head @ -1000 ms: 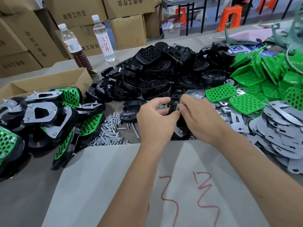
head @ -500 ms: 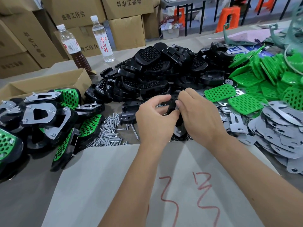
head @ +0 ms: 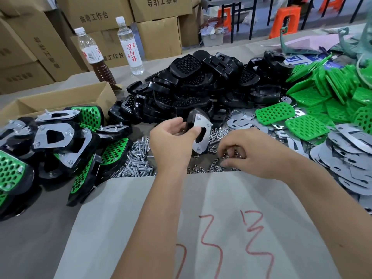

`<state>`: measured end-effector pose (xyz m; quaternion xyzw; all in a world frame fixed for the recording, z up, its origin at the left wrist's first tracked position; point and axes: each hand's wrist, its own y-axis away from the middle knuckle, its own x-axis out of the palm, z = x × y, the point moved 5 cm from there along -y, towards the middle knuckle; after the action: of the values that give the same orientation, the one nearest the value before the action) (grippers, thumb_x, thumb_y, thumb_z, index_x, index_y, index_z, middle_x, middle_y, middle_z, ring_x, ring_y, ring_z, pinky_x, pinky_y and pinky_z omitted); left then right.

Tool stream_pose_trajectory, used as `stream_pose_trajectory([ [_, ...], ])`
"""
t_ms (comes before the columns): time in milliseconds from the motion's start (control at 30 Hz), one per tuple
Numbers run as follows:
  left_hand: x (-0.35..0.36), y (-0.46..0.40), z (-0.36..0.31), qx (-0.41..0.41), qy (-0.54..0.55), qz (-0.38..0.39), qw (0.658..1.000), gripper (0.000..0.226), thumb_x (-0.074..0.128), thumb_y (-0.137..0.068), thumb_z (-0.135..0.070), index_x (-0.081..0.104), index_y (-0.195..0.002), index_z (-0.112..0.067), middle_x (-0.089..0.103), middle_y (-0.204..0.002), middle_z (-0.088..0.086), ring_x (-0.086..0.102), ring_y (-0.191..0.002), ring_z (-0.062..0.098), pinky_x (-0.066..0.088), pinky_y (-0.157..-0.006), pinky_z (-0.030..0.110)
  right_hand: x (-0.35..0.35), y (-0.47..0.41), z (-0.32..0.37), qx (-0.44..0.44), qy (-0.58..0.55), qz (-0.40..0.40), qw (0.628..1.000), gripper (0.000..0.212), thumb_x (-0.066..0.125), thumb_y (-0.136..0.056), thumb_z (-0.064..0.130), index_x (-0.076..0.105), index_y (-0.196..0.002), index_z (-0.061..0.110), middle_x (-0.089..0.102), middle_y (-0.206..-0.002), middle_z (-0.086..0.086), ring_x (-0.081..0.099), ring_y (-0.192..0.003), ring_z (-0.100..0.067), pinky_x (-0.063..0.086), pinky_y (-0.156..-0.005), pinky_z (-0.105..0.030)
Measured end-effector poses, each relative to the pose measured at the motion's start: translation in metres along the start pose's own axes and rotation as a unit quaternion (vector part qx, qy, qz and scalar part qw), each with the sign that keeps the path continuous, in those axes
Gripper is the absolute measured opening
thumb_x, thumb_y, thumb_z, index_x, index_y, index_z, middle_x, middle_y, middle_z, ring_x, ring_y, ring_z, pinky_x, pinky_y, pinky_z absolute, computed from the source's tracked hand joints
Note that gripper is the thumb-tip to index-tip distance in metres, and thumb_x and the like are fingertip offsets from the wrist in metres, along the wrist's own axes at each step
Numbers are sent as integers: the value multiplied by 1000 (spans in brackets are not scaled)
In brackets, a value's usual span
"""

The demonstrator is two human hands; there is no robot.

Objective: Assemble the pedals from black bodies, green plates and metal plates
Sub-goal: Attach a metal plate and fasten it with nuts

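The left hand grips a partly built pedal, fingers clamped on its black body, its metal plate facing the camera, just in front of the heap of black bodies. The right hand, beside the pedal, has its curled fingers dipped into loose nuts on the table; whether they pinch one, I cannot tell.

Glossy black moulded pedal bodies are showing ribbed grids, bright green perforated plastic plates are showing round holes, and silvery grey flat metal plates are gleaming.
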<state>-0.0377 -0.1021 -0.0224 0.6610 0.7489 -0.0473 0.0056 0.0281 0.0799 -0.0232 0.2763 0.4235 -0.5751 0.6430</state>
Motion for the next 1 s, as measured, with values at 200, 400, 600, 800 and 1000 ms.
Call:
stream_pose_trajectory([
  [200,-7,-3,0,-40,-130,92,986,20,88,-77,-27,75,-85,-15,79,-83,8,78,-82,31,63,-84,54,0,-1,-1,27,-5,-24,999,15,82,-87,22,69,-85,29,60,-81,13,53,-79,5,35,-62,-17],
  [400,-11,1,4,-154,-46,123,979,33,82,-89,-10,64,-97,17,80,-82,12,78,-63,27,65,-59,36,6,-3,6,40,26,-34,998,20,76,-92,22,59,-82,26,55,-90,13,52,-87,-7,44,-79,-34],
  [600,-8,5,2,-216,-6,154,964,6,72,-91,1,74,-86,5,79,-87,17,77,-63,28,62,-57,29,6,-2,11,47,49,-36,997,13,72,-96,25,62,-86,27,52,-93,12,56,-95,-19,48,-86,-42],
  [800,-6,5,3,-214,-7,154,965,35,80,-87,0,64,-115,15,78,-96,21,78,-67,29,61,-56,28,-1,-1,13,38,-43,-145,988,13,68,-98,12,66,-87,19,64,-78,10,60,-73,-10,49,-70,-26],
  [1000,3,8,4,-200,20,138,970,45,82,-84,2,59,-122,10,78,-99,21,79,-75,27,62,-60,29,-1,0,23,27,-169,-199,965,13,70,-94,3,68,-88,14,63,-70,13,67,-61,-8,47,-58,-12],
])
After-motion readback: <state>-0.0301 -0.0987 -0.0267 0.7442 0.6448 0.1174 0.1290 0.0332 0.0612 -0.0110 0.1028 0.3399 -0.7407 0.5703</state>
